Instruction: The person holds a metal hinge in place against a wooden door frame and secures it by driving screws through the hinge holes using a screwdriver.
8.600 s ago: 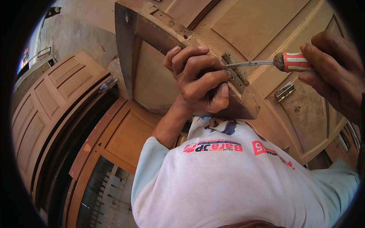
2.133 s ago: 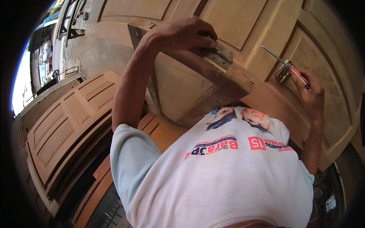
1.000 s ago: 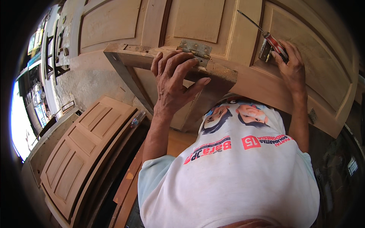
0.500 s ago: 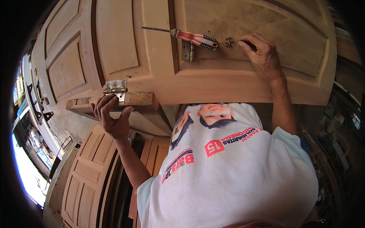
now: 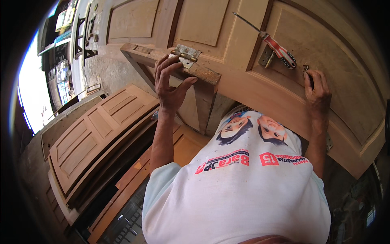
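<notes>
My left hand (image 5: 170, 83) curls over the edge of an upright wooden piece (image 5: 206, 73), its fingers pressing a brass-pinned metal hinge (image 5: 186, 56) that lies along that edge. The thumb is set apart, against the wood. To the right, my right hand (image 5: 318, 90) has thumb and forefinger drawn together at a few small screws (image 5: 305, 67) on the door panel. Whether a screw is between those fingertips is hidden. A screwdriver (image 5: 279, 51) with a red, white and dark patterned handle lies just left of the screws, its shaft pointing away to the left.
The large panelled door (image 5: 237, 79) lies flat under both hands, with a second hinge (image 5: 266, 57) beside the screwdriver. More panelled doors (image 5: 103, 134) are stacked at the lower left. Another hinge (image 5: 329, 142) shows by my right forearm. Concrete floor (image 5: 99, 67) lies beyond.
The whole view has swung, so the door and both hands appear farther right. My right hand has closed in on the screws; my left hand stays at the hinge.
</notes>
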Demonstrator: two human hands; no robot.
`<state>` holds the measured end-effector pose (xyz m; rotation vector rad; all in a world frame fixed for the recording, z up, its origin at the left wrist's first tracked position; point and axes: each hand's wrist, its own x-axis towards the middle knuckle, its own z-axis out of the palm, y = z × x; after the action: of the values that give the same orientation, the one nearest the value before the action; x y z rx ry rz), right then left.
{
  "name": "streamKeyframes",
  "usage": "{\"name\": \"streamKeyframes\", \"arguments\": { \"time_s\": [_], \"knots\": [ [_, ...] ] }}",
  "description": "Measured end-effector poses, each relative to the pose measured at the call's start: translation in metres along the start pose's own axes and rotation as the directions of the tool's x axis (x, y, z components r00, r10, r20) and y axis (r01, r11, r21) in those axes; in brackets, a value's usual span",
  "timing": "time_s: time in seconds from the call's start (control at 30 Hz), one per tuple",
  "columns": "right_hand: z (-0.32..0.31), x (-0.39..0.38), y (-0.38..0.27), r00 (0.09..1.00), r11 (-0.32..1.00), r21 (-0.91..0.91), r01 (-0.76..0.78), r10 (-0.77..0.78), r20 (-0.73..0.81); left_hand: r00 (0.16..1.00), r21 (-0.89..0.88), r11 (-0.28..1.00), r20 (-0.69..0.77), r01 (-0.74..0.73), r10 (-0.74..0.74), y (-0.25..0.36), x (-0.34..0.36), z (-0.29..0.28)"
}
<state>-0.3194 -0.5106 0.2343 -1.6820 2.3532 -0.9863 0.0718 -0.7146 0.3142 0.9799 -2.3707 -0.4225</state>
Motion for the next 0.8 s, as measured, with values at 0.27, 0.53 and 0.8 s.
{"name": "streamKeyframes", "arguments": {
  "time_s": [0.27,0.53,0.8],
  "knots": [
    [-0.002,0.007,-0.01,0.996,0.999,0.032,-0.04,0.037,0.079,0.993,0.036,0.999,-0.117,0.032,-0.028,-0.007,-0.03,0.017],
    [-0.004,-0.004,-0.011,0.999,0.994,-0.112,-0.017,0.013,-0.038,0.988,-0.002,1.0,-0.151,-0.015,0.015,-0.014,-0.026,0.038],
    [0.008,0.0,-0.023,0.987,0.983,-0.103,-0.155,0.149,-0.06,0.985,0.022,1.0,-0.174,-0.017,0.02,-0.034,-0.04,0.039]
  ]
}}
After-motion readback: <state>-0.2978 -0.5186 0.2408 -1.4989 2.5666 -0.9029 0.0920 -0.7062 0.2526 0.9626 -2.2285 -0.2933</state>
